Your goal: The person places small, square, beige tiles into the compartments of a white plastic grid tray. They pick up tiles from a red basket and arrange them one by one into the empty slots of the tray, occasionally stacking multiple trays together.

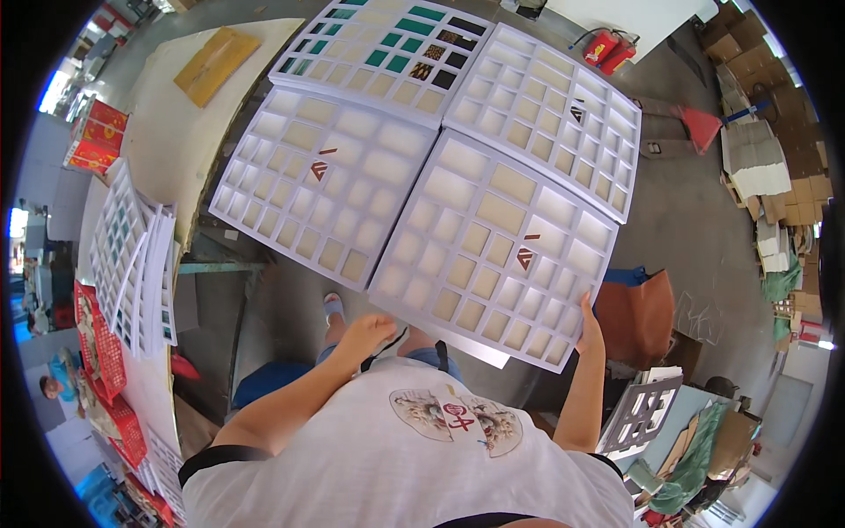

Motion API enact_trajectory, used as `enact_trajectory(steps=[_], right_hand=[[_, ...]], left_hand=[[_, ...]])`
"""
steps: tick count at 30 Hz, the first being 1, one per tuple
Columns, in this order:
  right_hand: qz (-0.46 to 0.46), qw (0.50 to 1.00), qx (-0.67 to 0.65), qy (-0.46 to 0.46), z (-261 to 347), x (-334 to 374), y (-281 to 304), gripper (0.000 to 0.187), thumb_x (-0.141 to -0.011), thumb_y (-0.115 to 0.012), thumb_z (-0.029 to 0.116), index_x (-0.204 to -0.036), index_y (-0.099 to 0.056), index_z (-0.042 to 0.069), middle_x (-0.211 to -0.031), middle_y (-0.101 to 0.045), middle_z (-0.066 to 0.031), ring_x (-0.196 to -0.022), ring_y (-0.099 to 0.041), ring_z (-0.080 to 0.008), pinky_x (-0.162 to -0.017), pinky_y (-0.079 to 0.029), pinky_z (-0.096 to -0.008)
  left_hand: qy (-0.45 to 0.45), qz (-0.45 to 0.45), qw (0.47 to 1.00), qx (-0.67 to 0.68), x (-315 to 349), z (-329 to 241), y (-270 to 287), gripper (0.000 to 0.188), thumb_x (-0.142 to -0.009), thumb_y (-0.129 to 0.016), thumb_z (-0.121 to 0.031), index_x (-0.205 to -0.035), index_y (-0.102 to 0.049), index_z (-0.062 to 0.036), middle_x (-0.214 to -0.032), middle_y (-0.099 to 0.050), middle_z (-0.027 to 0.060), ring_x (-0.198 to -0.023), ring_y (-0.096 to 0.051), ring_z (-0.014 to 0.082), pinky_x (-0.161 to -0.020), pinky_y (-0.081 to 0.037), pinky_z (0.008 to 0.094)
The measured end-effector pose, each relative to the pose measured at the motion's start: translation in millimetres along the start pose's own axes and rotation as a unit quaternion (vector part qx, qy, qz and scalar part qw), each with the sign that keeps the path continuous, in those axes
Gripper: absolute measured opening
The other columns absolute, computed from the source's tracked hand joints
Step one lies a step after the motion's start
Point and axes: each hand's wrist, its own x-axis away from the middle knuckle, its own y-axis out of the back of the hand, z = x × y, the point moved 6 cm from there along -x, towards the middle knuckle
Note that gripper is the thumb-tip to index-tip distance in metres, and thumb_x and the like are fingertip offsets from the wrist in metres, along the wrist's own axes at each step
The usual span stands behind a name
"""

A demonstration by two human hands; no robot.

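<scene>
In front of me lies a white display board (480, 255) with rows of rectangular recesses and a small brown emblem. My right hand (590, 327) grips its right edge, thumb on top and fingers mostly hidden beneath. By the near left corner of this board, my left hand (371, 334) is closed; whatever its fingers may hold is hidden. Three similar boards adjoin it: one on the left (310, 192), one at the far right (535, 125), and one at the far left (374, 86) with green, black and patterned pieces in some recesses.
A long pale table (167, 132) on the left bears a yellow board (216, 67), a red box (99, 134), a stack of grid sheets (132, 264) and red baskets (101, 343). Brown leather-like material (634, 317) is at right. Fire extinguishers (607, 48) stand beyond the boards.
</scene>
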Motion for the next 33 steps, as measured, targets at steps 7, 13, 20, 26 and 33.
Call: enact_trajectory(steps=[7,13,20,26,33], right_hand=[[0.065,0.996,0.051,-0.044,-1,-24,22,0.071,-0.093,-0.051,0.054,-0.143,-0.036,0.006,-0.143,-0.044,-0.0126,-0.130,-0.045,-0.0271,-0.106,-0.040,-0.0445],[0.052,0.996,0.051,-0.051,-7,-18,28,0.076,-0.093,-0.052,0.054,-0.146,-0.029,0.005,-0.145,-0.040,-0.0116,-0.131,-0.042,-0.0276,-0.108,-0.037,-0.0443],[0.080,0.993,0.075,-0.044,-7,-7,19,0.078,-0.091,-0.052,0.057,-0.145,-0.032,0.005,-0.144,-0.043,-0.0109,-0.131,-0.043,-0.0278,-0.107,-0.037,-0.0447],[0.062,0.994,0.057,-0.069,-7,-18,23,0.076,-0.089,-0.054,0.057,-0.142,-0.036,0.005,-0.140,-0.048,-0.0106,-0.126,-0.047,-0.0276,-0.105,-0.040,-0.0446],[0.092,0.985,0.133,-0.053,-3,-26,21,0.079,-0.089,-0.049,0.060,-0.144,-0.034,0.005,-0.143,-0.044,-0.0105,-0.129,-0.045,-0.0263,-0.107,-0.037,-0.0440]], left_hand=[[-0.200,0.123,0.961,0.150,-84,67,-5,0.035,-0.089,-0.066,-0.022,-0.117,-0.049,-0.0117,-0.121,-0.054,0.0111,-0.112,-0.054,0.0321,-0.087,-0.046,0.0447],[0.016,0.031,0.903,0.429,-89,54,-26,0.080,-0.073,-0.081,-0.029,-0.132,-0.029,-0.0103,-0.126,-0.046,0.0140,-0.117,-0.045,0.0331,-0.096,-0.037,0.0474],[0.015,0.032,0.887,0.460,-78,45,-33,0.051,-0.080,-0.075,-0.024,-0.118,-0.043,-0.0131,-0.119,-0.053,0.0094,-0.105,-0.054,0.0262,-0.085,-0.043,0.0391],[-0.050,0.043,0.902,0.427,-75,37,-30,0.081,-0.075,-0.078,-0.038,-0.133,-0.032,-0.0046,-0.127,-0.044,0.0165,-0.114,-0.048,0.0294,-0.104,-0.036,0.0404],[-0.047,0.073,0.893,0.441,-81,34,-28,0.066,-0.081,-0.075,-0.033,-0.128,-0.037,-0.0044,-0.124,-0.047,0.0138,-0.110,-0.050,0.0284,-0.097,-0.041,0.0402]])
